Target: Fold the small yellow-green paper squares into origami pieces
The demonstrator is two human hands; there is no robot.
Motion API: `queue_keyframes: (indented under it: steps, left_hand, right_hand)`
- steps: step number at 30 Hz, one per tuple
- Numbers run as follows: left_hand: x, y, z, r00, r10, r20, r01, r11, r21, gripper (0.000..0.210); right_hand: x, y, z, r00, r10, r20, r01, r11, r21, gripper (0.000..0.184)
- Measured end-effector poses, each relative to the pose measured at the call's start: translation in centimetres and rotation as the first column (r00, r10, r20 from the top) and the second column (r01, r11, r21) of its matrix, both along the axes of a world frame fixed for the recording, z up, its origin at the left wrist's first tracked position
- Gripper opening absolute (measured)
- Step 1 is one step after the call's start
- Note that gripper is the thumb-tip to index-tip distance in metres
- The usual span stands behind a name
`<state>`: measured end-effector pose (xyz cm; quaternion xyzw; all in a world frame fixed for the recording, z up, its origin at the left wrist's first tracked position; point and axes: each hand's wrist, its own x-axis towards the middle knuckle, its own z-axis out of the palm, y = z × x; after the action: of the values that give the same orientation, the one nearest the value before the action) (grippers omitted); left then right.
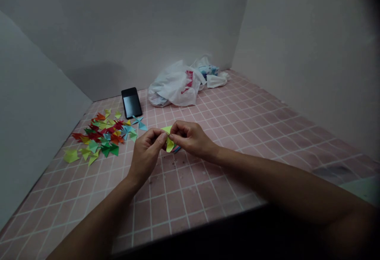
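A piece of yellow-green paper (170,144) is pinched between my two hands above the table's middle. My left hand (149,149) grips its left side between thumb and forefinger. On the other side, the fingers of my right hand (192,139) are closed on the same paper. Underneath, partly covered by my hands, the edges of more coloured paper (177,148) show pink and blue. To the left lies a loose pile of small folded paper shapes (102,133) in red, orange, yellow, green and light blue.
A black phone (131,103) lies behind the folded shapes. A white plastic bag (176,84) rests by the back wall, with another bag with blue print (208,70) beside it. Pale walls enclose the pink checked tabletop (237,109). Its front edge runs below my right forearm.
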<state>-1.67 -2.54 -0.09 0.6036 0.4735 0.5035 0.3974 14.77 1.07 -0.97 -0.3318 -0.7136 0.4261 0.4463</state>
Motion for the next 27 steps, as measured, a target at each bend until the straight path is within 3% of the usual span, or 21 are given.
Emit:
queue_keyframes:
  steps: [8, 19, 23, 27]
  left_hand:
    - [-0.32, 0.23, -0.30, 0.999, 0.014, -0.036, -0.014, 1.000, 0.018, 0.011]
    - [-0.07, 0.11, 0.15, 0.999, 0.021, -0.034, -0.021, 1.000, -0.001, 0.019]
    - [0.03, 0.00, 0.22, 0.997, 0.031, -0.066, -0.031, 0.999, 0.008, 0.016]
    - [0.07, -0.17, 0.42, 0.980, 0.130, -0.151, -0.115, 0.988, 0.104, 0.015]
  right_hand:
    - [0.07, -0.02, 0.13, 0.999, 0.047, -0.007, -0.047, 0.998, -0.030, 0.010]
    - [0.15, 0.16, -0.29, 0.995, 0.097, -0.007, -0.097, 0.995, 0.031, 0.010]
    - [0.07, 0.10, -0.30, 0.995, 0.094, -0.019, -0.094, 0.996, 0.000, 0.012]
    - [0.02, 0.11, -0.13, 0.989, 0.116, -0.093, -0.126, 0.986, -0.105, 0.012]
